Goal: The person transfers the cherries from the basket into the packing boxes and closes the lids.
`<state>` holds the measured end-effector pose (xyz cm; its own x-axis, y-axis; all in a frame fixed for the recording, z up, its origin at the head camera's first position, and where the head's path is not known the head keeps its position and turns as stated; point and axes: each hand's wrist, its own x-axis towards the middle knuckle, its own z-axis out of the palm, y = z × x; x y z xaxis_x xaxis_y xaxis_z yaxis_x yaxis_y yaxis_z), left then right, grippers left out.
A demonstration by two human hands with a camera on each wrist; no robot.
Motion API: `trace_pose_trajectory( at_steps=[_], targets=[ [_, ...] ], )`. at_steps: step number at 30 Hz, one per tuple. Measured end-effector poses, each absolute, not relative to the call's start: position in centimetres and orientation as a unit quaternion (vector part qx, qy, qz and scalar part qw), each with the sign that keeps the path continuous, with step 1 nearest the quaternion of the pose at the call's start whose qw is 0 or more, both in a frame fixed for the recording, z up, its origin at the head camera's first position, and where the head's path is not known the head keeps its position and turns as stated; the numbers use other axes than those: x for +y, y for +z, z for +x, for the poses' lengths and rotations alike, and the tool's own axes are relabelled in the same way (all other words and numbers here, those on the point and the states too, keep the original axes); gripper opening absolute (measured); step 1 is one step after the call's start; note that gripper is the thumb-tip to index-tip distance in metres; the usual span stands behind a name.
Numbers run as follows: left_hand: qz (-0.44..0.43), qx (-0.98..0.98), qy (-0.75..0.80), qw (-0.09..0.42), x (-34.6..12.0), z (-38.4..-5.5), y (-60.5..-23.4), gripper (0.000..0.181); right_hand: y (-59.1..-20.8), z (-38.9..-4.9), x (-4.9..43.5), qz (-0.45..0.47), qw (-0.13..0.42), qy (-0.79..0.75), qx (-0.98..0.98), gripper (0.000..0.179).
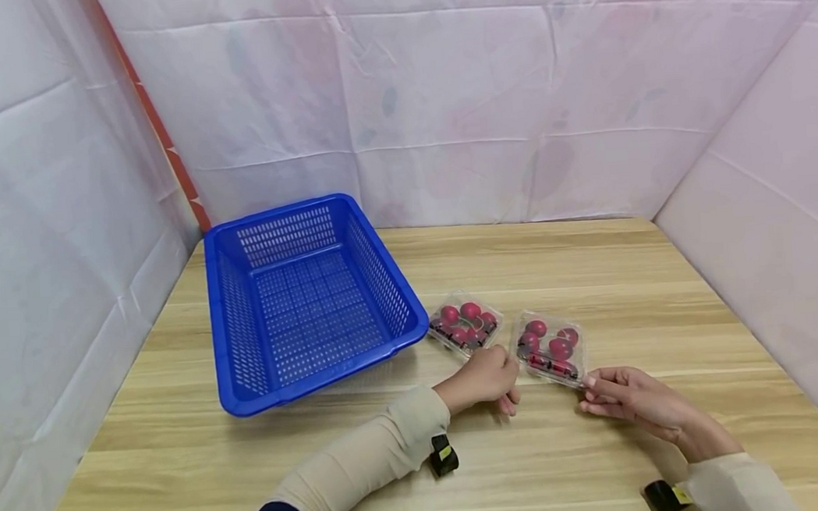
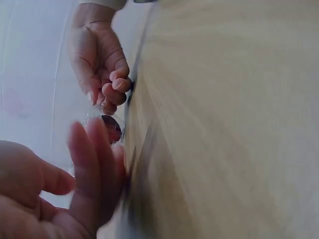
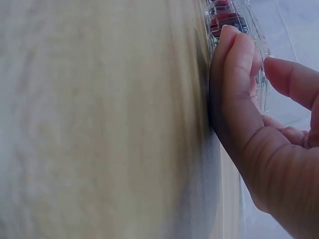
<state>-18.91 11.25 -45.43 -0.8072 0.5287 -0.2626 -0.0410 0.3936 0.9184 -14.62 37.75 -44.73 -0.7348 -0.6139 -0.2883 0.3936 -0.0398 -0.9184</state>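
Two clear plastic clamshell boxes of round red cherry-like fruit lie side by side on the wooden table, a left box (image 1: 464,322) and a right box (image 1: 550,347). My right hand (image 1: 639,405) pinches the near right corner of the right box between thumb and fingers. In the right wrist view, this box (image 3: 227,20) is partly hidden behind the fingers. My left hand (image 1: 483,377) hovers just in front of the left box, its fingers bent downward. Thumb and fingers stand apart with nothing between them in the left wrist view, where the hand (image 2: 84,184) is blurred.
A large blue perforated plastic basket (image 1: 318,374) stands on the left of the table (image 1: 534,467), its right rim close to the left box. White printed cloth (image 1: 441,89) walls in the table at the back and both sides. Both forearms wear black wrist devices.
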Motion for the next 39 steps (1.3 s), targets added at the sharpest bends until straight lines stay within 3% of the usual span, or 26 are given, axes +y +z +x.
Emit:
trace_pose_trajectory(
  at_steps=[4, 13, 24, 27, 30, 34, 36, 39],
  targets=[
    [0.091, 0.721, 0.609, 0.317, 11.6, -19.1, -45.8, 0.024, -44.6, -14.7, 37.6, -0.108, 0.358, -0.713, 0.593, 0.025],
    [0.037, 0.668, 0.651, 0.358, 12.0, -19.5, -45.9, 0.015, -44.6, -14.8, 37.5, -0.124, 0.367, -0.712, 0.585, 0.025],
    [0.034, 0.675, 0.646, 0.355, 11.8, -19.4, -45.8, 0.012, -44.5, -14.5, 37.7, -0.080, 0.361, -0.730, 0.575, 0.027],
    [0.075, 0.718, 0.599, 0.347, 11.2, -19.1, -45.2, 0.021, -44.4, -14.2, 37.6, -0.066, 0.363, -0.735, 0.569, 0.028],
    [0.177, 0.815, 0.475, 0.280, 10.6, -18.7, -44.0, 0.038, -44.3, -14.0, 37.5, -0.051, 0.362, -0.733, 0.574, 0.028],
    [0.319, 0.899, 0.288, 0.084, 10.3, -18.6, -42.0, 0.048, -44.2, -14.0, 37.5, -0.041, 0.364, -0.732, 0.574, 0.030],
    [0.366, 0.901, 0.233, -0.002, 10.6, -18.5, -41.5, 0.040, -44.2, -14.0, 37.4, -0.041, 0.366, -0.736, 0.568, 0.031],
    [0.404, 0.898, 0.163, -0.059, 11.1, -18.4, -41.5, 0.020, -44.3, -14.0, 37.3, -0.042, 0.365, -0.741, 0.562, 0.031]
  ],
)
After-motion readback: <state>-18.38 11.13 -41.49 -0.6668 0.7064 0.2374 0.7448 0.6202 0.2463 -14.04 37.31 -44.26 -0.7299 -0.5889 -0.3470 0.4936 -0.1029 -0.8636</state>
